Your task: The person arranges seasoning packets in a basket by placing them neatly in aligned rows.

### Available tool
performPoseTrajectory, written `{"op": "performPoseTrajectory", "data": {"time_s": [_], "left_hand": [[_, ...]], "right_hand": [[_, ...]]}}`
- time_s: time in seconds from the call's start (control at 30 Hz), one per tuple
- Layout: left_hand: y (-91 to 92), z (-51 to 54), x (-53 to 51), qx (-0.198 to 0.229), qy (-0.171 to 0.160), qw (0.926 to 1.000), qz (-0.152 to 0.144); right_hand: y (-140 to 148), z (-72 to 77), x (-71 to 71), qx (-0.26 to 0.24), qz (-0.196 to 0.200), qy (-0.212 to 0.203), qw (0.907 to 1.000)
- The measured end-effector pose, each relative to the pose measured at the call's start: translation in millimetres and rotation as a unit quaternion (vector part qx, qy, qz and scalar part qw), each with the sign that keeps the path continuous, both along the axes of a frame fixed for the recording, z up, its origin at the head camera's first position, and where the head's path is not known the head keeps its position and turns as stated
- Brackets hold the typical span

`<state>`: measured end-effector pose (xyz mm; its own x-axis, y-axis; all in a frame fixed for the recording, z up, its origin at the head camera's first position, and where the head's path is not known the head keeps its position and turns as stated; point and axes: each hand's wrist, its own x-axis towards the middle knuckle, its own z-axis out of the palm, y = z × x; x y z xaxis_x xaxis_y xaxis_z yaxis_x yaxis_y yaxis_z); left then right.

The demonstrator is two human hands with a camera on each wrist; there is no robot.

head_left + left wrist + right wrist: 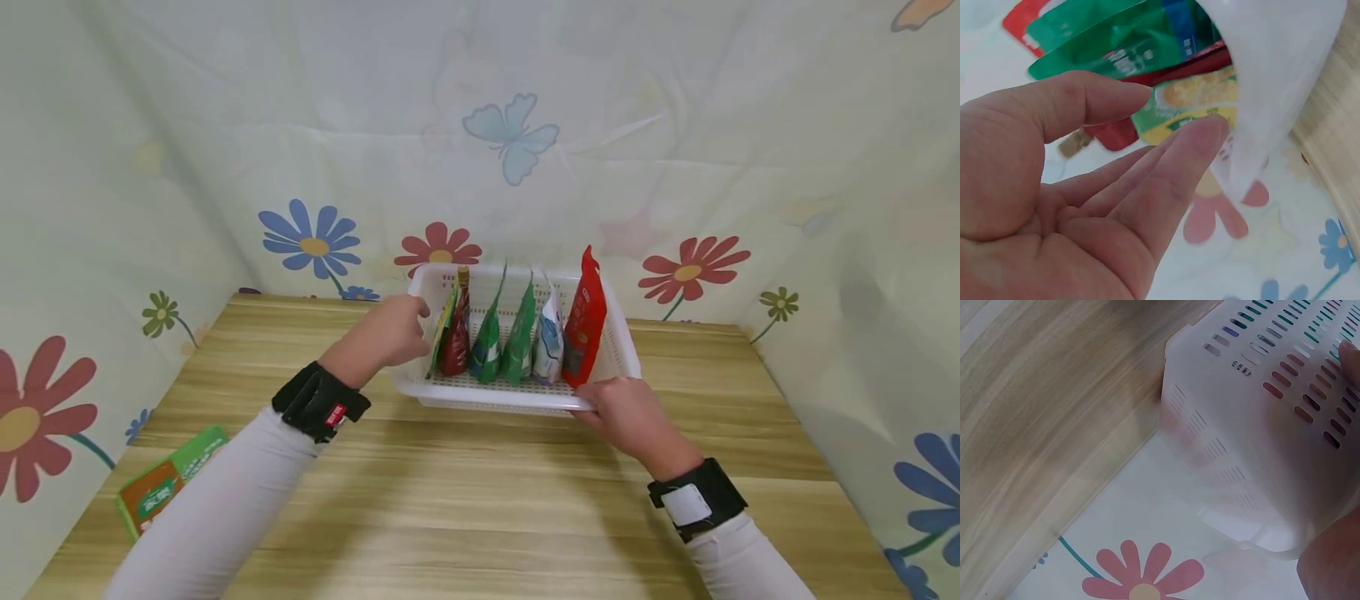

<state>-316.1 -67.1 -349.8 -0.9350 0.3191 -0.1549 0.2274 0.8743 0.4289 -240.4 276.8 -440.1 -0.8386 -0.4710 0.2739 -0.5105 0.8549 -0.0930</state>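
Observation:
A white plastic basket (495, 403) with slotted walls is near the back of the table. Upright in it, from left to right, stand a yellow-green packet (444, 325), a dark red bottle (456, 337) with a gold-coloured cap, two green pouches (519, 337), a white-and-blue pouch (549, 342) and a taller red pouch (587, 325). My right hand (626, 417) grips the basket's front right corner, its thumb at the rim and a fingertip (1350, 362) against the slotted underside. At the left end is my left hand (390, 329), thumb and fingers apart, close to the yellow-green packet.
A green-and-orange pack (168, 479) lies on the wooden table (465, 508) at the left, partly hidden by my left sleeve. Behind the table and along both sides hangs a flower-patterned cloth (510, 217).

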Motion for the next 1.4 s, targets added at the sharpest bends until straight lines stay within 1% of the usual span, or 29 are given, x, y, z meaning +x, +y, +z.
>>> {"op": "performPoseTrajectory", "data": {"time_s": [0.13,0.2,0.3,0.4,0.53,0.67,0.73,0.83,0.93,1.07,1.2,1.33,1.4], "left_hand": [[-26.8,-2.8,18.1,0.043,0.016,0.9989,0.008],[-41.0,-6.3,27.9,0.062,0.035,0.9973,0.016],[-61.5,-12.3,41.2,0.077,0.058,0.9950,0.026],[-80.2,-20.9,51.4,0.078,0.065,0.9942,0.037],[-104.9,-36.4,60.7,0.072,0.063,0.9943,0.046],[-131.2,-50.7,69.7,0.057,0.041,0.9964,0.046],[-143.9,-56.2,74.6,0.047,0.028,0.9973,0.048],[-163.2,-61.8,82.1,0.041,0.012,0.9972,0.061],[-182.3,-66.0,88.1,0.036,0.006,0.9960,0.082],[-204.6,-70.5,95.5,0.018,-0.007,0.9940,0.108],[-224.2,-75.6,103.4,-0.015,-0.022,0.9923,0.121],[-241.5,-78.7,109.1,-0.038,-0.055,0.9888,0.133],[-249.1,-80.1,110.4,-0.037,-0.074,0.9864,0.142]], "right_hand": [[-0.6,-0.3,2.7,-0.002,0.000,-0.007,1.0000],[-1.0,-0.6,3.2,-0.004,0.001,-0.010,0.9999],[-1.6,-0.6,2.4,-0.005,0.002,-0.014,0.9999],[-1.2,-0.2,1.0,-0.004,-0.001,-0.012,0.9999],[0.1,2.1,-0.4,-0.002,-0.002,-0.009,1.0000],[0.8,3.5,-1.6,0.000,-0.003,-0.013,0.9999],[1.4,2.9,-1.8,0.000,-0.004,-0.016,0.9999],[1.5,1.5,-1.5,0.000,-0.005,-0.020,0.9998],[1.2,0.4,-1.3,0.000,-0.002,-0.018,0.9998],[0.8,0.7,-1.3,0.001,-0.003,-0.013,0.9999],[0.0,2.1,-0.3,0.002,-0.001,-0.009,1.0000],[-0.2,1.3,-0.2,-0.001,0.003,-0.009,1.0000],[0.0,0.9,-0.3,-0.001,0.001,-0.010,1.0000]]}}
